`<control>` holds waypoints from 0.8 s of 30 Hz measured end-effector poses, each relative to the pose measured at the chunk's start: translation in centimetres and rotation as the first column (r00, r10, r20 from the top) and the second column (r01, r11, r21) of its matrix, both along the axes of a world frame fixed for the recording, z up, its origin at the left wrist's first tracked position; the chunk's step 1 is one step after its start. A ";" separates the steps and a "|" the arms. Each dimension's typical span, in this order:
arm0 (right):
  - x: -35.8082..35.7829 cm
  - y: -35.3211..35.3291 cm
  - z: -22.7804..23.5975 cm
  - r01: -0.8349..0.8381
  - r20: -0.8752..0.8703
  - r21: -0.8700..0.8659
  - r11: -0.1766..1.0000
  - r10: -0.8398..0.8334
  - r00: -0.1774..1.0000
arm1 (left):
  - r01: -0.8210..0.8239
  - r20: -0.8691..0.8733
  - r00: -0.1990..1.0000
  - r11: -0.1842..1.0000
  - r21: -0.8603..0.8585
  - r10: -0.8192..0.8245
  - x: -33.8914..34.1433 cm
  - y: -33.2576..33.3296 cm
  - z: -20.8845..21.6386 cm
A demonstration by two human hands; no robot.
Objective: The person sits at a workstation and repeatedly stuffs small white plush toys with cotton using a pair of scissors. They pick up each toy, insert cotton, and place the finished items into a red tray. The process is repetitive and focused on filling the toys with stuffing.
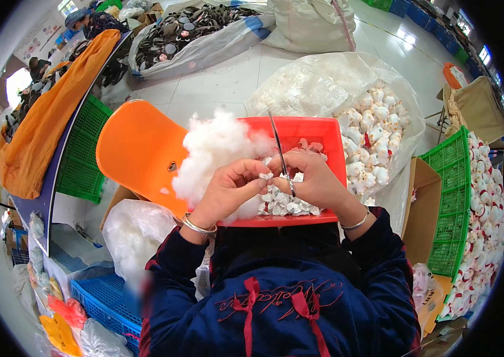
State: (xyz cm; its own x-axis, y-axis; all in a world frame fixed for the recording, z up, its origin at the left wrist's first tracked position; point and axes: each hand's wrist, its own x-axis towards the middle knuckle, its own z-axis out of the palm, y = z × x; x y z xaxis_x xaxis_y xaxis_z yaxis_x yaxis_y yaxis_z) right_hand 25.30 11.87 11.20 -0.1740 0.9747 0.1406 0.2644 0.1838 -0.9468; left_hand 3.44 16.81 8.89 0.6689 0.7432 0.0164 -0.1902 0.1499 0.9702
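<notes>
My left hand (235,182) pinches a small white fabric piece (265,176) between thumb and fingers. Close beside it, my right hand (316,180) is closed around a slim, dark metal tool (277,138) with a loop at the hand end. Its long end points up and away from me; whether it is forceps or scissors I cannot tell. The right fingertips come up to the fabric piece, partly hidden. Both hands are above a red plastic bin (335,143) holding many small white pieces (287,205). A mound of white stuffing (216,152) lies against the bin's left side.
An orange chair (136,149) stands left of the bin. To the right lie a clear bag of white stuffed pieces (377,122), a cardboard box (421,196) and a green crate (451,196). A sack of dark plush parts (186,35) lies far ahead; a blue crate (106,300) sits at lower left.
</notes>
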 end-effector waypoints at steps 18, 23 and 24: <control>0.5 -0.4 0.6 -0.055 0.315 0.206 0.977 -0.013 0.949 | 0.124 -0.177 0.975 0.991 -0.055 -0.132 0.2 1.2 0.9; 0.0 -0.5 1.1 -0.076 0.355 0.351 0.933 -0.057 0.933 | 0.139 -0.155 0.977 0.988 -0.074 -0.149 0.1 1.3 1.7; 0.0 -0.5 1.1 -0.081 0.364 0.379 0.922 -0.069 0.929 | 0.142 -0.148 0.977 0.987 -0.072 -0.151 0.1 1.2 2.0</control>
State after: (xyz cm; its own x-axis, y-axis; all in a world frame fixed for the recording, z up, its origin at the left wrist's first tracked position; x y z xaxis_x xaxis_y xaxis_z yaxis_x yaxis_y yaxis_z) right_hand 25.26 11.38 12.31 -0.2910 0.8566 0.4261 0.5732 0.5127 -0.6392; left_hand 3.53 18.05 10.85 0.7618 0.6333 -0.1364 -0.0124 0.2248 0.9743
